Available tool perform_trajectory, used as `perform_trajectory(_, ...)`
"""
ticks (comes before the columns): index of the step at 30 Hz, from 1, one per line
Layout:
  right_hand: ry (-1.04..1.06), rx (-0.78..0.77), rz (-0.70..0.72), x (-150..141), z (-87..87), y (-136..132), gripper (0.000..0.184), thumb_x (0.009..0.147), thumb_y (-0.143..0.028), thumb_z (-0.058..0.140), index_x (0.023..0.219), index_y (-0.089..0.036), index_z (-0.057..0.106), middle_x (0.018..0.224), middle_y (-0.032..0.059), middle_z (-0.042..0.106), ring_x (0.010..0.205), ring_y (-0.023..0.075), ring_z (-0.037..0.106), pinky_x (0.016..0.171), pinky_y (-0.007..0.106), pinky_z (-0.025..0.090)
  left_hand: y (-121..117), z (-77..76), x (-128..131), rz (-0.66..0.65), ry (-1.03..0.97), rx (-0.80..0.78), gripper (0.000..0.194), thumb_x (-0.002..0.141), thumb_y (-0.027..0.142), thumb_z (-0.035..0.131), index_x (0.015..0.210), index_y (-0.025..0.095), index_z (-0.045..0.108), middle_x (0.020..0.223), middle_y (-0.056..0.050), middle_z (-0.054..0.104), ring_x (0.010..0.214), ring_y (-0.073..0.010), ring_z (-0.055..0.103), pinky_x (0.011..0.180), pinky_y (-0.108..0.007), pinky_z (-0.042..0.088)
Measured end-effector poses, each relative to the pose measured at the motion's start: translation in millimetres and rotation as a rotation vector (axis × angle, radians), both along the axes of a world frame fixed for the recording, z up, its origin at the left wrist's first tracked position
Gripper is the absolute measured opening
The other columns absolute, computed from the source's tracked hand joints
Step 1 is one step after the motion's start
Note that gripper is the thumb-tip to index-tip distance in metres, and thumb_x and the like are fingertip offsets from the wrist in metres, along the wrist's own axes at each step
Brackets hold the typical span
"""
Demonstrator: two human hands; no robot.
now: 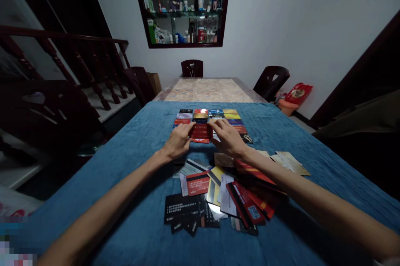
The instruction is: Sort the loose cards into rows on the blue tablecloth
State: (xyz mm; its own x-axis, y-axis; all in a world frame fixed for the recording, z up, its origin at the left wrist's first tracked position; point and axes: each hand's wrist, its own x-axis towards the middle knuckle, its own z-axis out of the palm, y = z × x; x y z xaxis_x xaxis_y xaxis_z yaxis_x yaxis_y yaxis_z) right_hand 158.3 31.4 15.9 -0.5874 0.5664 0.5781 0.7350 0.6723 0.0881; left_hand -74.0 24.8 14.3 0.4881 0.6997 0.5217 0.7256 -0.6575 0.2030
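My left hand (178,141) and my right hand (227,137) both reach forward over a blue cloth (131,166) and meet at a red card (201,131), each pinching one side of it. The card lies at the near edge of a tidy grid of cards (215,117) laid in rows. Closer to me, under my forearms, a loose heap of cards (218,199) in red, black, yellow and white lies spread out.
A few pale cards (290,162) lie to the right of the heap. Beyond the blue cloth the table has a patterned top (208,90), with dark chairs (191,68) around it. A stair railing (78,62) is at left and a wall cabinet (184,8) is ahead.
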Motion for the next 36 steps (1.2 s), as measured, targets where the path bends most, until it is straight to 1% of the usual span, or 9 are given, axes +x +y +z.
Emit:
perform_trajectory(3, -0.013, -0.067, -0.012, -14.6, 8.1, 14.3, 0.045, 0.085, -0.018, 0.060, 0.130, -0.014, 0.051, 0.112, 0.0152, 0.059, 0.102, 0.0295, 0.048, 0.087, 0.041, 0.045, 14.7, 4.0, -11.1, 0.011, -0.011, 0.003, 0.058, 0.077, 0.009, 0.057, 0.135, 0.009, 0.048, 0.127, -0.017, 0.061, 0.114, -0.0299, 0.057, 0.101, -0.046, 0.048)
perform_trajectory(6, -0.035, -0.167, -0.069, -29.4, 17.0, 27.7, 0.045, 0.085, -0.017, 0.061, 0.129, -0.012, 0.052, 0.116, 0.0163, 0.058, 0.106, 0.0288, 0.048, 0.087, 0.038, 0.044, 30.2, 7.4, -21.8, 0.050, 0.008, -0.002, 0.058, 0.075, 0.009, 0.057, 0.133, 0.011, 0.051, 0.125, -0.016, 0.063, 0.112, -0.0292, 0.058, 0.101, -0.045, 0.048)
perform_trajectory(12, -0.060, -0.291, -0.103, -56.5, 24.5, 60.9, 0.049, 0.085, -0.019, 0.066, 0.132, -0.016, 0.052, 0.122, 0.0149, 0.058, 0.114, 0.0275, 0.048, 0.092, 0.037, 0.043, 59.6, 12.0, -40.4, 0.141, 0.037, -0.038, 0.056, 0.074, 0.014, 0.058, 0.130, 0.013, 0.054, 0.113, -0.012, 0.067, 0.102, -0.0270, 0.062, 0.095, -0.042, 0.051)
perform_trajectory(16, -0.069, -0.371, -0.150, -74.8, 23.3, 82.8, 0.049, 0.086, -0.021, 0.063, 0.133, -0.017, 0.053, 0.124, 0.0140, 0.058, 0.114, 0.0270, 0.050, 0.092, 0.035, 0.043, 80.7, 12.9, -49.1, 0.181, 0.055, -0.088, 0.056, 0.070, 0.012, 0.057, 0.125, 0.012, 0.059, 0.108, -0.012, 0.069, 0.096, -0.0258, 0.064, 0.092, -0.039, 0.051)
perform_trajectory(19, -0.087, -0.412, -0.181, -87.3, 21.4, 97.6, 0.047, 0.086, -0.023, 0.062, 0.131, -0.016, 0.054, 0.124, 0.0140, 0.059, 0.114, 0.0270, 0.052, 0.091, 0.033, 0.044, 97.8, 12.0, -53.7, 0.173, 0.037, -0.163, 0.050, 0.067, 0.011, 0.056, 0.116, 0.012, 0.063, 0.101, -0.010, 0.071, 0.092, -0.0242, 0.066, 0.087, -0.034, 0.052)
perform_trajectory(23, -0.110, -0.441, -0.203, -99.1, 17.0, 117.2, 0.041, 0.086, -0.029, 0.062, 0.125, -0.014, 0.059, 0.121, 0.0156, 0.062, 0.111, 0.0280, 0.056, 0.087, 0.032, 0.045, 119.0, 7.7, -57.7, 0.164, 0.001, -0.265, 0.045, 0.065, 0.011, 0.055, 0.109, 0.011, 0.065, 0.094, -0.008, 0.072, 0.084, -0.0230, 0.066, 0.079, -0.031, 0.051)
perform_trajectory(26, -0.131, -0.473, -0.221, -104.2, 12.1, 130.5, 0.040, 0.084, -0.031, 0.064, 0.121, -0.014, 0.062, 0.120, 0.0161, 0.063, 0.109, 0.0281, 0.058, 0.085, 0.031, 0.045, 131.3, 2.2, -59.5, 0.179, 0.016, -0.304, 0.043, 0.065, 0.013, 0.054, 0.106, 0.010, 0.066, 0.092, -0.009, 0.071, 0.080, -0.0230, 0.065, 0.077, -0.031, 0.051)
perform_trajectory(32, -0.168, -0.536, -0.226, -110.0, 3.1, 146.4, 0.034, 0.084, -0.024, 0.061, 0.116, -0.014, 0.065, 0.117, 0.0149, 0.068, 0.108, 0.0266, 0.062, 0.083, 0.028, 0.047, 144.6, -8.1, -61.5, 0.175, 0.058, -0.368, 0.036, 0.067, 0.020, 0.056, 0.099, 0.011, 0.068, 0.086, -0.007, 0.071, 0.077, -0.0222, 0.065, 0.073, -0.029, 0.050)
perform_trajectory(36, -0.194, -0.579, -0.223, -112.4, 1.6, 150.6, 0.034, 0.082, -0.023, 0.063, 0.114, -0.014, 0.068, 0.115, 0.0143, 0.071, 0.103, 0.0255, 0.066, 0.079, 0.025, 0.047, 146.5, -7.6, -60.4, 0.167, 0.100, -0.406, 0.038, 0.069, 0.024, 0.058, 0.104, 0.012, 0.068, 0.088, -0.005, 0.072, 0.080, -0.0222, 0.065, 0.072, -0.027, 0.049)
